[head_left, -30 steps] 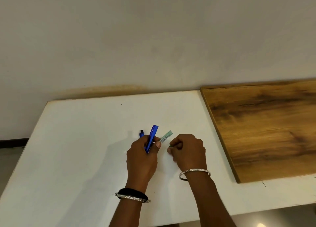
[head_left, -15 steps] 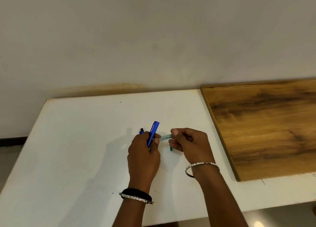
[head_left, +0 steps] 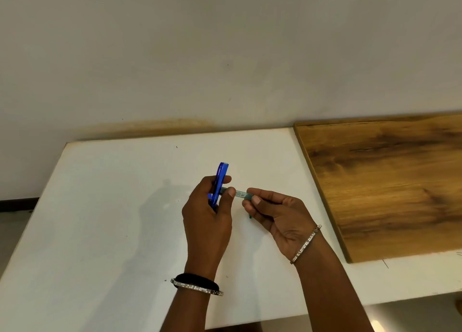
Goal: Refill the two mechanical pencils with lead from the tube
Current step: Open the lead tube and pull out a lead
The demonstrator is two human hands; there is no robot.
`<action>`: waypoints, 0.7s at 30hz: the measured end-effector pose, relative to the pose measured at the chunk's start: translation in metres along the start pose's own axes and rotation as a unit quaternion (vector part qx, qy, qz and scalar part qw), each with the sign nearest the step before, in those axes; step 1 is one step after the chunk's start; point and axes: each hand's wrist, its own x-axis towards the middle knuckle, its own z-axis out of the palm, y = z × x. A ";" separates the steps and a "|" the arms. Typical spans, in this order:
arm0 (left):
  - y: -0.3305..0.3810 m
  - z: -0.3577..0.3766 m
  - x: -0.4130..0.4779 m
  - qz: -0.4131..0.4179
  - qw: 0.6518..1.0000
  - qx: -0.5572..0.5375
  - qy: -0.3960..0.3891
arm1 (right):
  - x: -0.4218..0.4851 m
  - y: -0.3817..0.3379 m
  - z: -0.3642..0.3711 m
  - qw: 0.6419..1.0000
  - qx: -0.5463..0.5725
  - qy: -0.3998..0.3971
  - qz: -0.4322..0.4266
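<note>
Head view
Left hand: the left hand [head_left: 207,221] is raised above the white table [head_left: 105,231], fingers curled round the blue pencils [head_left: 219,184], which stand nearly upright with their top ends clear above the knuckles. How many pencils are in the bundle I cannot tell for sure; a second blue piece shows at the hand's left edge.
Lead tube: the lead tube [head_left: 240,194] lies roughly level between the two hands, a pale greenish stick with small print on it. Its left end is pinched under the left thumb, beside the pencils.
Right hand: the right hand [head_left: 277,214] pinches the tube's right end between thumb and forefinger, the other fingers folded in. A small teal piece [head_left: 250,216] pokes out below those fingers; what it is I cannot tell.
Wrists: a black band and a sparkly bangle on the left, a sparkly bangle on the right.
Surroundings: a wooden board [head_left: 390,181] lies on the table's right side, well apart from the hands, against a plain wall.
</note>
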 end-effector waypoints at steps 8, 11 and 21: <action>-0.005 -0.005 0.004 -0.017 1.000 0.003 0.013 | 0.002 0.000 0.000 1.000 0.023 0.000 -0.009; -0.006 -0.007 0.006 -0.025 1.000 -0.001 0.013 | 0.003 0.001 0.002 1.000 0.021 -0.003 -0.014; -0.002 -0.011 0.007 -0.035 0.998 -0.045 0.018 | 0.002 0.002 0.004 0.998 0.042 -0.045 0.024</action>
